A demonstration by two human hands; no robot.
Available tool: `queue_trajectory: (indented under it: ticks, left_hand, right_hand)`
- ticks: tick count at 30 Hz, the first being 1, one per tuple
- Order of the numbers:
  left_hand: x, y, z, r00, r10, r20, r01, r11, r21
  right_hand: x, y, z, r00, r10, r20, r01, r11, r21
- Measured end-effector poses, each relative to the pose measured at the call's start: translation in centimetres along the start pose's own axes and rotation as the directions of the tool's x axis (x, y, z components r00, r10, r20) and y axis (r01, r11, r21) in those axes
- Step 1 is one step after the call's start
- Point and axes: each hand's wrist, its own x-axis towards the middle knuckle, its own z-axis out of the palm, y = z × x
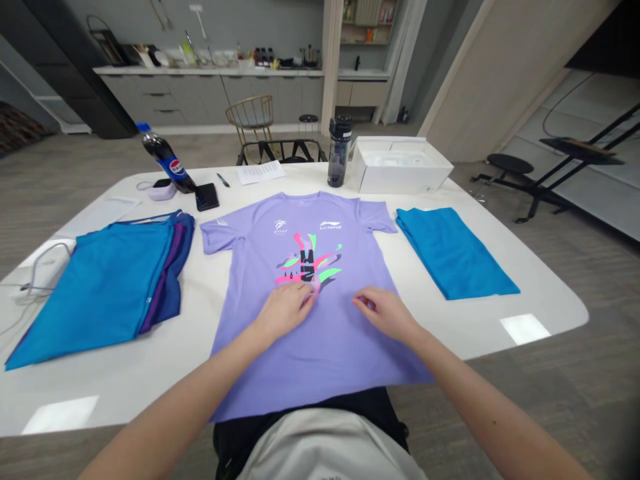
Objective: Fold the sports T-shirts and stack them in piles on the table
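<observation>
A lavender T-shirt [300, 347] lies spread flat on the white table, printed side up, with its collar at the far end and its hem at the near edge. My left hand [287, 307] rests over the lower part of the colourful chest print, fingers loosely bent and thumb apart. To the right of the print, my right hand [383, 310] is at the shirt with its fingers loosely curled and a gap by the thumb. Neither hand visibly grips the cloth. A folded blue garment [457, 253] lies right of the shirt. Stacked blue and purple garments [100, 287] lie on the left.
Along the far side of the table [540, 283] stand a cola bottle [167, 160], a phone [207, 197], a pen [223, 180], a paper sheet [261, 172], a dark drinking bottle [339, 153] and a white box [400, 167]. A white device with cables [47, 267] sits at far left.
</observation>
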Motion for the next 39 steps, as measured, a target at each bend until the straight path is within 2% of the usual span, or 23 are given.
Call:
queue_trajectory:
  ticks: [4, 7, 9, 12, 15, 18, 21, 24, 27, 30, 32, 35, 39]
  left_hand:
    - [9.7, -5.0, -0.8, 0.994, -0.076, -0.075, 0.074, 0.997, -0.021]
    - [16.8, -8.9, -0.9, 0.983, -0.132, -0.13, 0.138, 0.99, 0.038]
    - [20.2, -11.3, -0.5, 0.969, -0.207, -0.133, 0.221, 0.97, 0.1]
    - [22.5, -14.1, 0.6, 0.944, -0.326, -0.048, 0.329, 0.934, 0.137]
    - [22.0, -15.5, 1.7, 0.927, -0.376, 0.015, 0.37, 0.917, 0.148]
    - [21.2, -15.6, 2.0, 0.925, -0.379, -0.006, 0.375, 0.913, 0.161]
    - [22.3, -14.8, 1.4, 0.931, -0.353, -0.097, 0.365, 0.915, 0.172]
    - [26.1, -13.5, 0.6, 0.952, -0.26, -0.163, 0.283, 0.95, 0.134]
    - [31.8, -11.7, 0.3, 0.979, -0.156, -0.129, 0.164, 0.985, 0.049]
    - [37.1, -10.0, 0.7, 0.985, -0.152, -0.082, 0.154, 0.988, 0.02]
    - [39.6, -9.5, 1.1, 0.982, -0.188, -0.025, 0.188, 0.982, 0.033]
    - [41.8, -9.6, 1.9, 0.971, -0.226, 0.076, 0.223, 0.974, 0.05]
    - [42.4, -11.0, 2.8, 0.972, -0.204, 0.119, 0.203, 0.979, 0.019]
  right_hand:
    - [9.0, 5.9, -2.1, 0.987, 0.096, -0.129, -0.102, 0.994, -0.044]
    - [16.1, 11.0, -3.6, 0.957, 0.139, -0.256, -0.169, 0.98, -0.1]
    - [19.7, 14.1, -4.0, 0.953, 0.171, -0.251, -0.213, 0.965, -0.15]
    - [21.9, 17.5, -3.8, 0.965, 0.239, -0.105, -0.259, 0.923, -0.285]
    - [20.8, 18.8, -3.0, 0.96, 0.278, -0.035, -0.267, 0.869, -0.417]
    - [19.2, 18.5, -3.0, 0.955, 0.29, -0.066, -0.286, 0.837, -0.467]
    - [19.5, 18.0, -4.2, 0.928, 0.339, -0.157, -0.37, 0.784, -0.499]
    - [21.2, 18.2, -6.1, 0.901, 0.362, -0.241, -0.433, 0.7, -0.567]
    - [22.9, 19.1, -7.6, 0.881, 0.387, -0.273, -0.468, 0.623, -0.626]
    - [23.8, 20.3, -8.4, 0.864, 0.424, -0.271, -0.49, 0.586, -0.645]
    - [23.9, 21.0, -8.6, 0.853, 0.438, -0.282, -0.507, 0.574, -0.643]
    - [23.7, 21.9, -8.7, 0.841, 0.45, -0.299, -0.529, 0.569, -0.63]
    - [23.6, 22.4, -9.3, 0.863, 0.438, -0.25, -0.491, 0.618, -0.614]
